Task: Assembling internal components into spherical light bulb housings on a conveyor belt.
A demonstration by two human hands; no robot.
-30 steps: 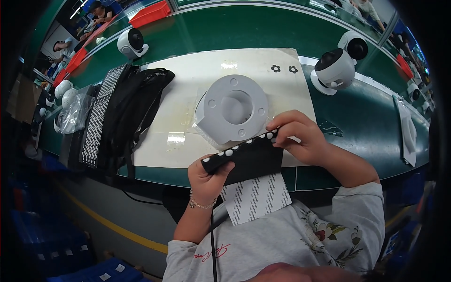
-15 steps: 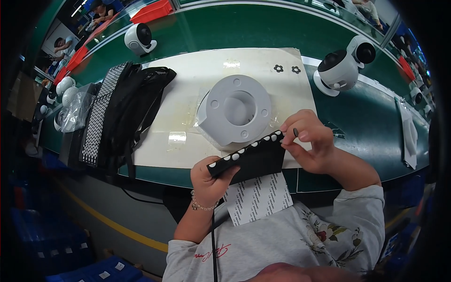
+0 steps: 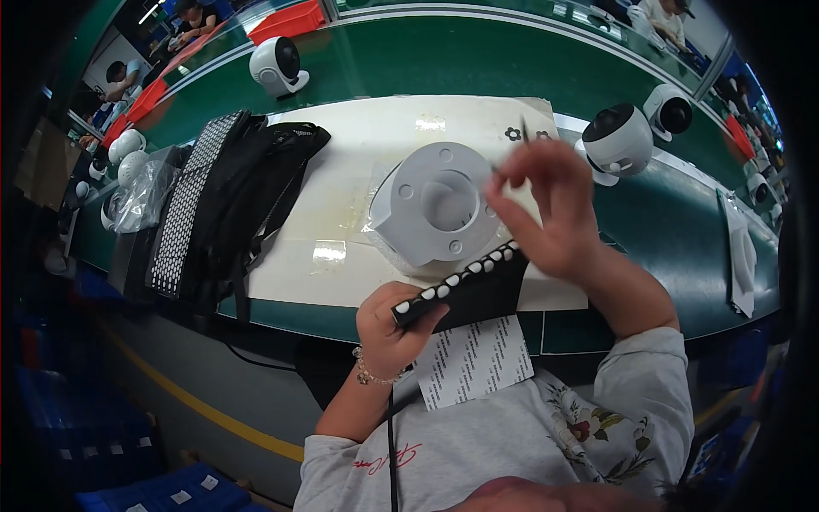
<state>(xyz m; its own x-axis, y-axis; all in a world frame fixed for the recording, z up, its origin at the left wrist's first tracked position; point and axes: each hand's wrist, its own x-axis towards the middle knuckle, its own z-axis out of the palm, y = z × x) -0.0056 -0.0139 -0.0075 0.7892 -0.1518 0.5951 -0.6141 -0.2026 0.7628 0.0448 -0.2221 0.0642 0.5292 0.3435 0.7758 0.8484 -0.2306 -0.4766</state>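
My left hand (image 3: pixel 394 328) grips a folded black sheet (image 3: pixel 478 294) with a row of round white spots along its upper edge. A white backing paper (image 3: pixel 478 362) with printed rows hangs below it. My right hand (image 3: pixel 554 205), smeared by motion, is raised by the right rim of a white camera (image 3: pixel 422 243). A small dark pad (image 3: pixel 496 171) is pinched at its fingertips, and another dark sliver shows above its fingers. The camera lies with its round base up; the base has a central hollow and several shallow round recesses around it.
A whitish board (image 3: pixel 299 256) lies under the camera on the green table. Black mesh-like sheets (image 3: pixel 226 196) are piled to the left, beside a clear plastic bag (image 3: pixel 141 200). White cameras (image 3: pixel 618 141) stand at right and another camera (image 3: pixel 277 66) at back left. People sit further off.
My right hand has lifted away from the black sheet's corner and moved up to the camera base. My left hand still holds the sheet. The view has shifted slightly.
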